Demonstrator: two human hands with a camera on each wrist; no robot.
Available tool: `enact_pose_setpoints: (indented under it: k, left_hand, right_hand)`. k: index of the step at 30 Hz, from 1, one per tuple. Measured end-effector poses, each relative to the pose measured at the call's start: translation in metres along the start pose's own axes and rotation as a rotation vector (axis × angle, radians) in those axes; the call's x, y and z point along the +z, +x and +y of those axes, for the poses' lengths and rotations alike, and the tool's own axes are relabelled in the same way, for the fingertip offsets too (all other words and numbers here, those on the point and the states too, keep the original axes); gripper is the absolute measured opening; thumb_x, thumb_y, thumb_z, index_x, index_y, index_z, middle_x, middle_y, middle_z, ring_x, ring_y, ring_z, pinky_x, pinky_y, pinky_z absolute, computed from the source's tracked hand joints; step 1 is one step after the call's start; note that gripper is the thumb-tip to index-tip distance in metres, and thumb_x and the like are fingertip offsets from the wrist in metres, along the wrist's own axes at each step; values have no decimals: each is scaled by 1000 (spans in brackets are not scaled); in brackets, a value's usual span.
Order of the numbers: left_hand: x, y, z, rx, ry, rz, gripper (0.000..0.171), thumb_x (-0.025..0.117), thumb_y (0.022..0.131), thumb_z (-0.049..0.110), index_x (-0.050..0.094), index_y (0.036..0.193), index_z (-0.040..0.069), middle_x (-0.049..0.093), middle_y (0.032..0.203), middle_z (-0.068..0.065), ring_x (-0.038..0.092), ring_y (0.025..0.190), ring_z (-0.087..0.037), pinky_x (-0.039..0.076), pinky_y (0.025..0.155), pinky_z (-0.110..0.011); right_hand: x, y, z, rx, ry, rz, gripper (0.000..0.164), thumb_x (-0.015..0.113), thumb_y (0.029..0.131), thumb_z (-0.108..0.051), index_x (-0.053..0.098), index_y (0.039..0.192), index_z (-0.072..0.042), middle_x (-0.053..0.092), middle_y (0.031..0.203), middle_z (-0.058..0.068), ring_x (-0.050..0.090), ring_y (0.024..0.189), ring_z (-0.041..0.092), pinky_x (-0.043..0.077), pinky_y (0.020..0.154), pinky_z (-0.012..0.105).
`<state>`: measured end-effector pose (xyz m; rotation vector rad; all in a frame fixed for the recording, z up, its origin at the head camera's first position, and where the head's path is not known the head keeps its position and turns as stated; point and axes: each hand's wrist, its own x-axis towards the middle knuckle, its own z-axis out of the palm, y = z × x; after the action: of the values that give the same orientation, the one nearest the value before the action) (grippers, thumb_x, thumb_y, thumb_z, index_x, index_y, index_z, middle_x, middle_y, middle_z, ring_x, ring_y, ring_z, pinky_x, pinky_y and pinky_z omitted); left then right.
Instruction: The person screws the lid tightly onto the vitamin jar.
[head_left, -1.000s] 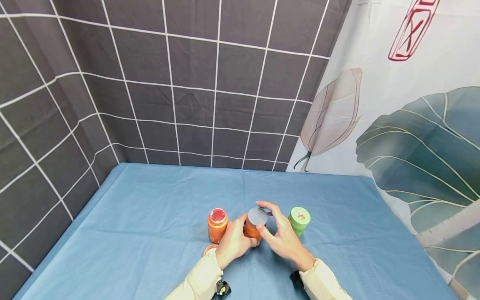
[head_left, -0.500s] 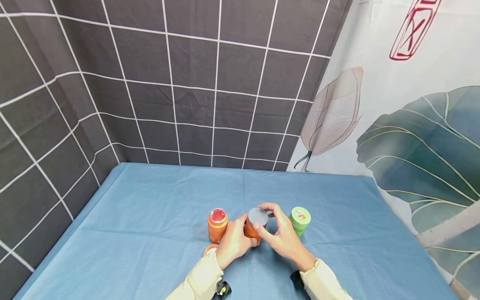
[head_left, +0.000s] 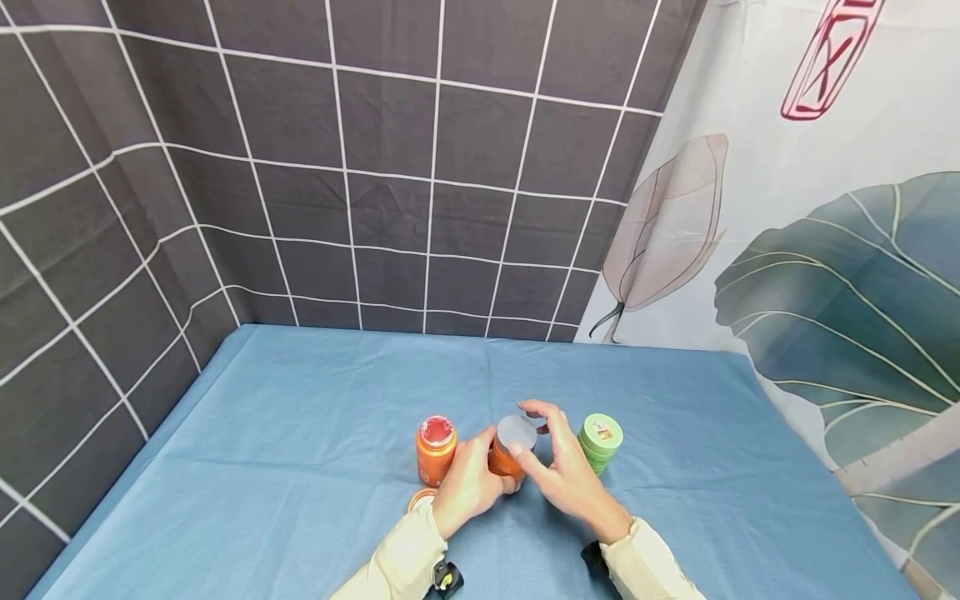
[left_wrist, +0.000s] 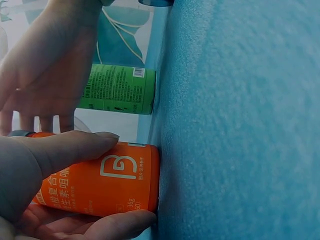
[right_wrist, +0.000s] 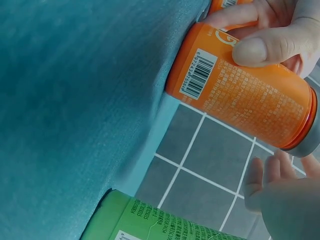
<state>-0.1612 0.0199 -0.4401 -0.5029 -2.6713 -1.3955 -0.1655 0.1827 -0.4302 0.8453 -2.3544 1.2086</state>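
My left hand [head_left: 472, 485] grips an orange supplement bottle [left_wrist: 127, 172] low around its body, thumb along one side. The bottle stands upright, its base at the blue cloth. Its grey lid [head_left: 516, 429] sits on top. My right hand [head_left: 568, 473] is at this lid, thumb overlapping the near edge and curled fingers around the far right side. A second orange bottle [head_left: 435, 458] stands uncapped left of the left hand. Near the left wrist lies an orange-rimmed, white-centred cap [head_left: 422, 498], partly hidden by the sleeve. A green bottle [head_left: 600, 442] stands upright behind the right hand.
Blue cloth [head_left: 300, 433] covers the table. A dark grid-patterned curtain [head_left: 390, 208] hangs behind and to the left, with a leaf-printed white one [head_left: 675, 292] on the right. Dark bands with devices sit at both wrists.
The right hand's thumb and index finger have shifted slightly on the grey lid. The left hand keeps its grip, and the bottles stay in place.
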Motion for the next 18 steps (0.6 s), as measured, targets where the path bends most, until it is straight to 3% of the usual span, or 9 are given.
enact_pose_setpoints:
  k: [6,13,18]
  left_hand:
    - [0,1,0,-6,1,1,46,80,61,10,59,102,9,64,87,-1,56,73,-12,47,70,-30]
    - [0,1,0,-34,-18,-13,45,79,62,9,59,103,10,64,87,1,56,72,-11,47,70,-29]
    - [0,1,0,-30,-17,-11,46,79,62,9,59,103,10,64,87,1,56,72,-11,47,69,-29]
  right_hand:
    - [-1,0,-1,-53,27,-48,48,52,90,-7,37,135,-11,44,133,0,41,113,16,34,88,26]
    - [-1,0,-3,-85,44,-38,48,55,86,-2,41,132,-10,48,128,7,43,109,19,33,86,28]
    - [-1,0,-1,-91,38,-20,47,58,85,-4,43,129,-10,49,126,5,44,106,18,35,85,30]
